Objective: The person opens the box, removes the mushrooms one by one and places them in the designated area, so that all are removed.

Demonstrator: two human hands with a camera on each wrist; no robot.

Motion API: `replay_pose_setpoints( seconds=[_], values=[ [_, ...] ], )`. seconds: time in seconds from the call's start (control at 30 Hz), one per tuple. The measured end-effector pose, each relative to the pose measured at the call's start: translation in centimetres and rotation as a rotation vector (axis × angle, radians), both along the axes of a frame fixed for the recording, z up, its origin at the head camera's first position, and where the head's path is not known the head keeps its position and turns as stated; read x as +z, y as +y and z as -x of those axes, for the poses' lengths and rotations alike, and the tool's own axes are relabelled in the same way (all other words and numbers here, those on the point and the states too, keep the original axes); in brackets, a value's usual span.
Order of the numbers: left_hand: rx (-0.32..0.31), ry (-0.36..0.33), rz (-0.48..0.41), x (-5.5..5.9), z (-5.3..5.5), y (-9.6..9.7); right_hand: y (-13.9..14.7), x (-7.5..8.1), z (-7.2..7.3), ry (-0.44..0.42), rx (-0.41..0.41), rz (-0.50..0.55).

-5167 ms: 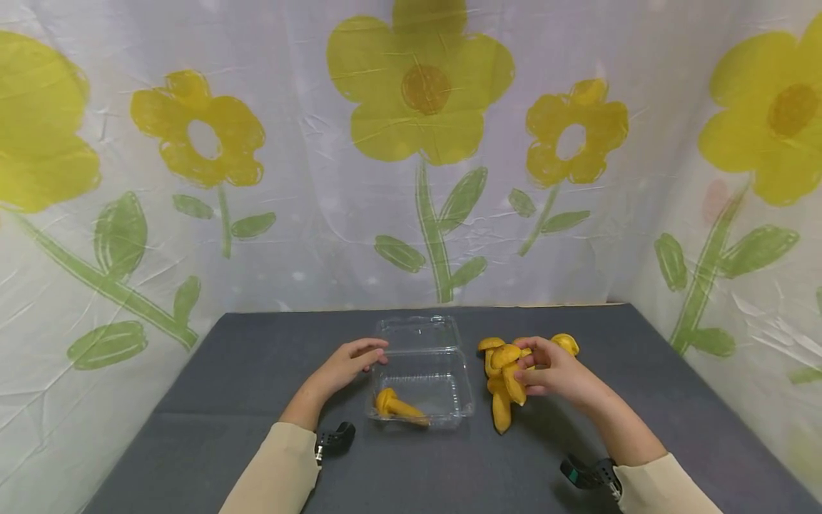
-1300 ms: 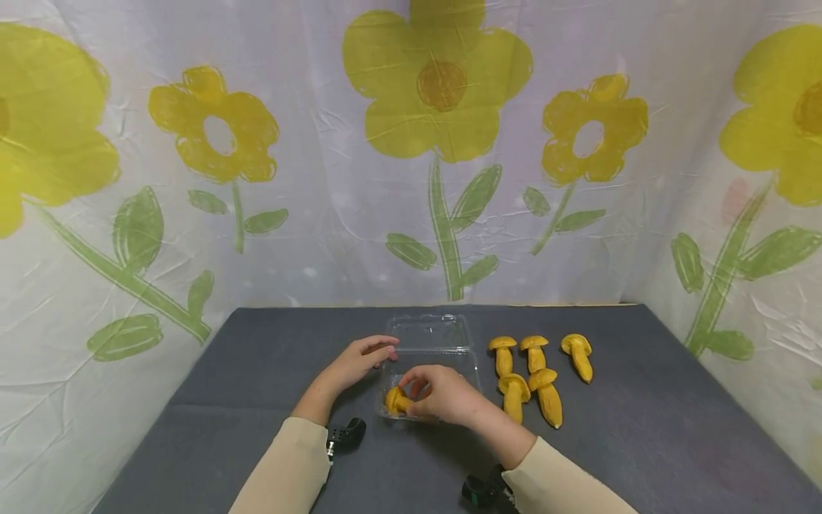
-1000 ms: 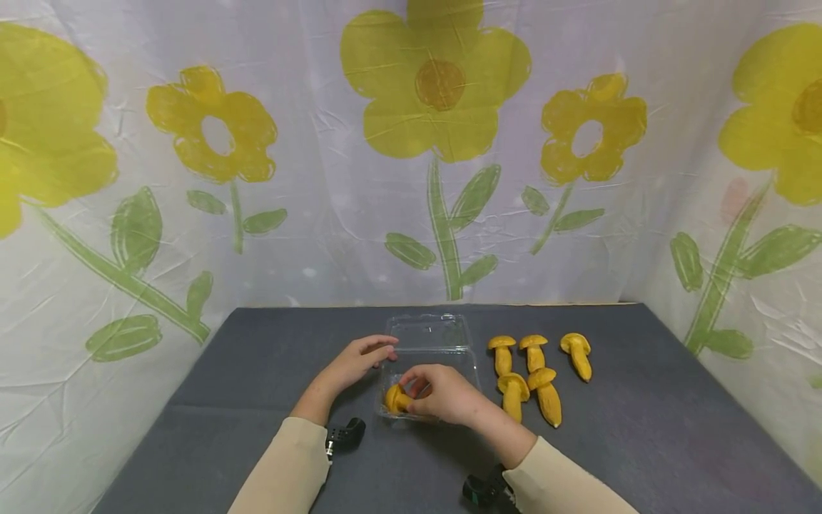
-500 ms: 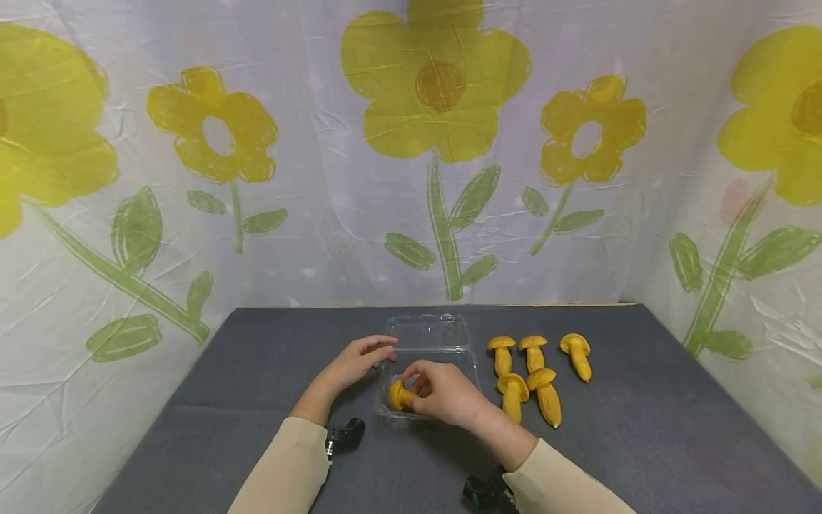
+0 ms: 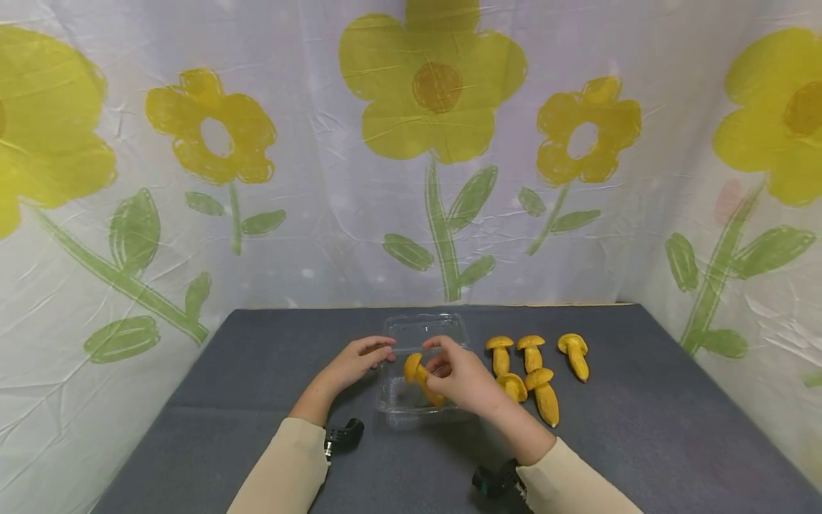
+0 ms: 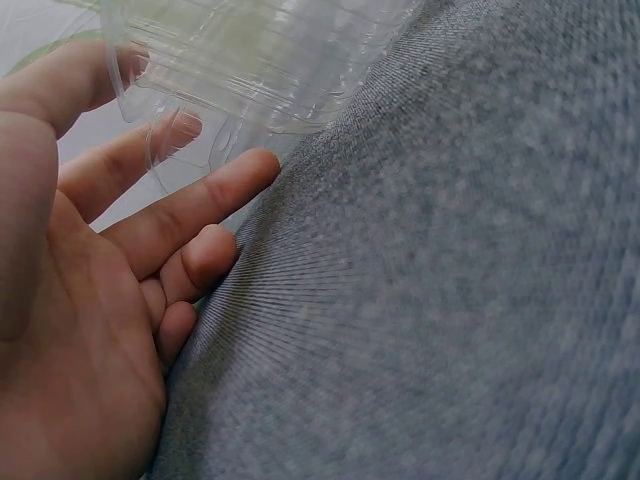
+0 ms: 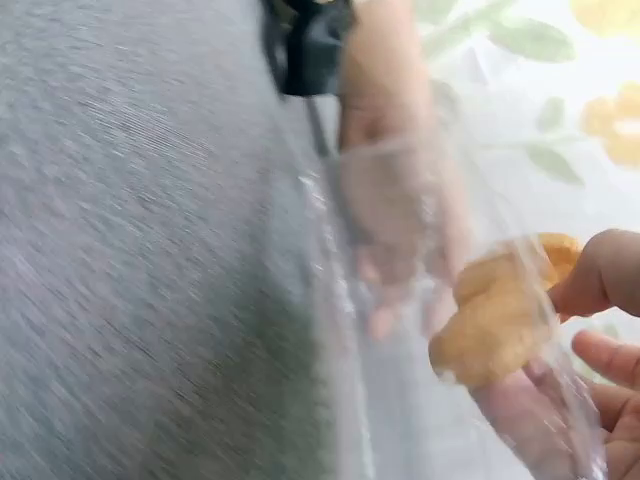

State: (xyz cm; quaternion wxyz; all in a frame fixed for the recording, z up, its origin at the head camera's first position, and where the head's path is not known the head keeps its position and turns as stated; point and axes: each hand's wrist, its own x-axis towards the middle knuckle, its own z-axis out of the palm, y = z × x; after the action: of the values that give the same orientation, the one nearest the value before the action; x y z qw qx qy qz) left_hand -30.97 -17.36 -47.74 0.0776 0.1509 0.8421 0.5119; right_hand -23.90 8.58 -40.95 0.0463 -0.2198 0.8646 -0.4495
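Observation:
My right hand (image 5: 459,375) pinches a yellow mushroom (image 5: 421,377) by its stem between thumb and fingers, over the clear plastic clamshell box (image 5: 401,408). The mushroom's cap points up and left, its stem slanting down to the right. Through the clear wall in the right wrist view, the mushroom (image 7: 490,330) shows with the thumb against it. My left hand (image 5: 353,364) stays at the box's left side. In the left wrist view its extended fingers (image 6: 190,215) lie along the plastic edge (image 6: 240,90), gripping nothing.
Several more yellow mushrooms (image 5: 546,400) lie to the right of the box, caps toward the back, one (image 5: 574,355) farther right. The box's lid (image 5: 424,328) lies folded back behind it. A dark cloth (image 5: 270,400) covers the table, with a flower-printed curtain (image 5: 302,235) behind.
The right hand moved from the mushrooms, now spread out from a cluster, into the box. It then raised the mushroom lying there, up and slightly right. The left hand stayed by the box.

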Motion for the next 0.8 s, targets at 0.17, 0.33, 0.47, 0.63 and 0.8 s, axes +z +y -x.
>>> replay_pose_setpoints(
  seconds=[0.17,0.33,0.47,0.63,0.8],
  values=[
    [-0.003,0.011,-0.015,0.0,0.0,-0.3,1.7,1.4,0.4,-0.048,-0.049,0.152],
    [-0.003,0.019,-0.012,0.1,0.3,-0.6,3.7,2.5,0.8,-0.084,-0.062,0.197],
    [-0.005,0.021,-0.008,0.0,0.5,-0.6,5.3,2.6,1.0,-0.116,-0.097,0.190],
    [0.007,0.018,-0.011,-0.1,0.7,-0.4,7.6,2.5,1.0,-0.186,-0.128,0.163],
    [0.014,0.018,-0.021,0.0,0.6,-0.2,10.8,2.9,1.0,-0.224,-0.147,0.155]
  ],
)
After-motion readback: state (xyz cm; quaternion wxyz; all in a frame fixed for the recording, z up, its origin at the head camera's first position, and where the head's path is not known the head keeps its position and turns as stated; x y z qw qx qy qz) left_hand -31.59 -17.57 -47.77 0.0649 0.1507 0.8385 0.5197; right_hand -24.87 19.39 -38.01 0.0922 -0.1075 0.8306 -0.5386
